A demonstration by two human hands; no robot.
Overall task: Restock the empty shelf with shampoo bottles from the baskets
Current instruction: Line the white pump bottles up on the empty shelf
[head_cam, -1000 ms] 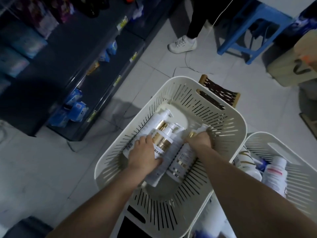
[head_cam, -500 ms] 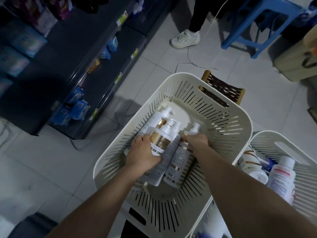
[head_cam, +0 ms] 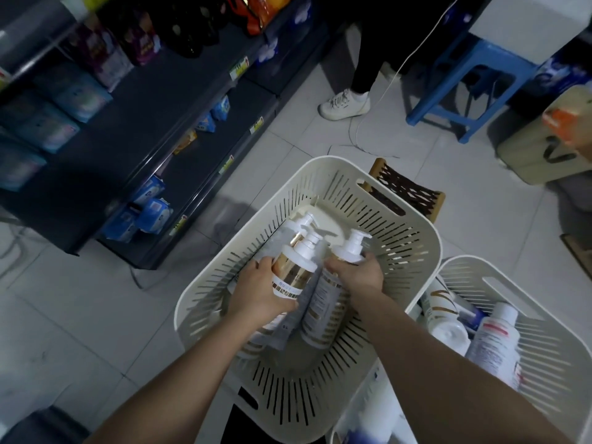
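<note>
1. Gold-banded shampoo bottle (head_cam: pixel 293 274) with a white pump top sits in the left hand (head_cam: pixel 259 291), whose grip is wrapped around its lower body, raised just above the other bottles in the cream slotted basket (head_cam: pixel 416 251).
2. At 3 o'clock of it, touching, a white pump bottle (head_cam: pixel 333 283) is held by the right hand (head_cam: pixel 358 277), fingers closed around its shoulder just below the pump.
3. Under both lies a third pump bottle (head_cam: pixel 299 224), its nozzle pointing to 12 o'clock along the basket floor.
4. At 4 o'clock of the basket stands a second cream basket (head_cam: pixel 544 341), touching the first and holding several white bottles (head_cam: pixel 493 341) lying loose.
5. At 10 o'clock a dark shelf unit (head_cam: pixel 153 129) carries blue packets (head_cam: pixel 150 213) low down and snack bags higher up.
6. At 12 o'clock on the tiled floor (head_cam: pixel 80 309) stands another person's white sneaker (head_cam: pixel 344 104), with a blue stool (head_cam: pixel 464 91) at 1 o'clock.
</note>
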